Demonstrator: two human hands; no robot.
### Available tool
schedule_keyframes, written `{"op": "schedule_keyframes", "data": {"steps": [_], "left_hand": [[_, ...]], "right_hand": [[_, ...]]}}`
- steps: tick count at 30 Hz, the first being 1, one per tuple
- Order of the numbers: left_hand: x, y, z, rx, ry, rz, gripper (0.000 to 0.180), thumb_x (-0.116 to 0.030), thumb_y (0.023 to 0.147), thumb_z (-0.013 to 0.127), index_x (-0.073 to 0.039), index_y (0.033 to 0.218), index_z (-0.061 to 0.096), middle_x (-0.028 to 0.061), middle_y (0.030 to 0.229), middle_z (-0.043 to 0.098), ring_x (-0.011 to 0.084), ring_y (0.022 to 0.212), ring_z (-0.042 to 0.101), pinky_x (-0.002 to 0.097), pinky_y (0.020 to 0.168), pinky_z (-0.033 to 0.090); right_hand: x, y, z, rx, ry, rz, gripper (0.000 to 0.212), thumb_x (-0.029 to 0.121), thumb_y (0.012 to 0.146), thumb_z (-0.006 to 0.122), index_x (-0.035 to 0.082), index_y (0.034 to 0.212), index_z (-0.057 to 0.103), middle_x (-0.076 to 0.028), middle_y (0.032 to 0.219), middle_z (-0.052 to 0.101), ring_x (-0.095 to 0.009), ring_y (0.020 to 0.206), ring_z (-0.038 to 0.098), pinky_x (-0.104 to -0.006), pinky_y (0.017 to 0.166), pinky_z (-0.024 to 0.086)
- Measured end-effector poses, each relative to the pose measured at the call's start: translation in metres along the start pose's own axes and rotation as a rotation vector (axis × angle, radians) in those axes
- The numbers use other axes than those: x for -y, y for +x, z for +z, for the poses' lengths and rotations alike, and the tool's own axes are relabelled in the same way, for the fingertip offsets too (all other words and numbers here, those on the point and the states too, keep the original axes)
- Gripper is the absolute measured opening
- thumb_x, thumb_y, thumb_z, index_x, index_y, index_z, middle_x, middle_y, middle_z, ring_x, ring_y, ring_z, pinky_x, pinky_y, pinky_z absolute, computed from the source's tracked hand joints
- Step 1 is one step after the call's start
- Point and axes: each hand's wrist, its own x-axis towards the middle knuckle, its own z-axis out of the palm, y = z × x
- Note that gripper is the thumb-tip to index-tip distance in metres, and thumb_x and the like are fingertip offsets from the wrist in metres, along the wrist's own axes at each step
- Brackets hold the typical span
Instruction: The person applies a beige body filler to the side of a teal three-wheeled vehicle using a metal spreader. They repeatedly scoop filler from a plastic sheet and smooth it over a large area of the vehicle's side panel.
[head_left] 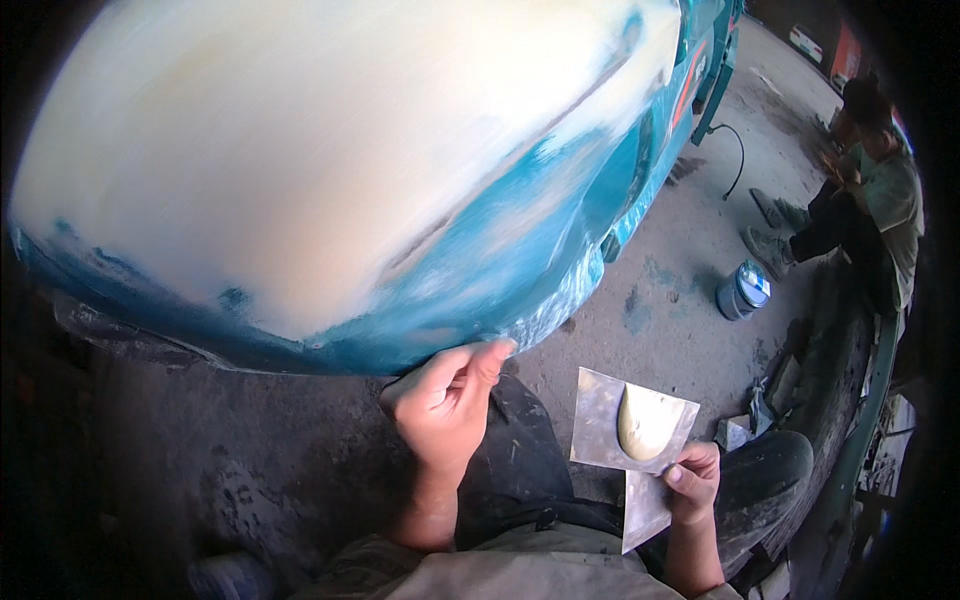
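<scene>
A large curved body panel (pixel 300 170), teal with wide patches of smoothed cream filler, fills the upper left. My left hand (pixel 440 410) is closed at its lower edge, thumb tip against the curled fingers; whether something thin is pinched there cannot be seen. Down at the right, my right hand (pixel 695 483) grips two flat metal putty spreaders. On the upper spreader (pixel 597 420) sits a thick dollop of cream filler (pixel 645 425). The lower spreader (pixel 645 508) hangs beneath it, partly behind my fingers.
A blue tub (pixel 742 292) stands on the concrete floor (pixel 640 320) to the right. Beyond it another person (pixel 870 210) sits low with feet forward. A dark hose (pixel 740 165) loops by the vehicle. Scraps (pixel 760 405) lie beside a long beam (pixel 840 440). My knee (pixel 770 480) is bent.
</scene>
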Motion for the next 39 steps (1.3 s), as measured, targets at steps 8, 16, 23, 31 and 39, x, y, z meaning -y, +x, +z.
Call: {"op": "schedule_keyframes", "data": {"steps": [8,16,23,31,39], "left_hand": [[-0.008,0.007,-0.010,0.269,-0.005,0.079,0.014,0.000,0.094,0.060,0.006,0.098,0.072,0.0113,0.083,0.075,0.0130,0.076,0.072,0.0261,0.070,0.056],[0.003,-0.029,-0.005,0.355,-0.279,-0.305,0.024,-0.008,0.105,0.056,0.010,0.098,0.070,0.0127,0.088,0.075,0.0145,0.078,0.071,0.0268,0.072,0.056],[0.013,-0.048,-0.019,0.520,-0.346,-0.332,0.018,-0.004,0.103,0.059,0.011,0.105,0.070,0.0144,0.087,0.076,0.0168,0.080,0.074,0.0280,0.075,0.059],[0.023,-0.050,-0.033,0.581,-0.574,-0.452,0.028,-0.015,0.101,0.065,0.011,0.108,0.069,0.0178,0.098,0.075,0.0208,0.085,0.072,0.0347,0.078,0.056],[-0.006,-0.053,-0.017,0.617,-0.658,-0.617,0.039,-0.027,0.109,0.052,0.008,0.121,0.064,0.0089,0.109,0.069,0.0119,0.097,0.064,0.0257,0.088,0.049]], "right_hand": [[-0.004,-0.006,-0.009,-0.010,0.038,0.006,0.014,0.003,0.082,0.073,-0.005,0.093,0.074,-0.017,0.102,0.076,-0.022,0.091,0.070,-0.0350,0.087,0.053],[0.002,-0.002,-0.003,0.048,0.016,0.009,0.008,-0.002,0.087,0.072,-0.004,0.094,0.074,-0.014,0.099,0.076,-0.018,0.086,0.069,-0.0313,0.080,0.053],[0.006,0.002,0.003,0.088,0.007,0.016,0.006,0.000,0.088,0.073,-0.004,0.093,0.075,-0.012,0.096,0.076,-0.016,0.084,0.069,-0.0304,0.078,0.054],[0.003,-0.001,0.009,0.064,-0.007,0.053,0.005,-0.001,0.090,0.072,-0.004,0.094,0.075,-0.009,0.091,0.075,-0.012,0.080,0.066,-0.0262,0.073,0.051],[0.010,0.001,0.018,0.092,-0.168,0.169,0.008,0.005,0.093,0.074,-0.002,0.096,0.075,-0.003,0.090,0.073,-0.008,0.079,0.063,-0.0238,0.071,0.050]]}}
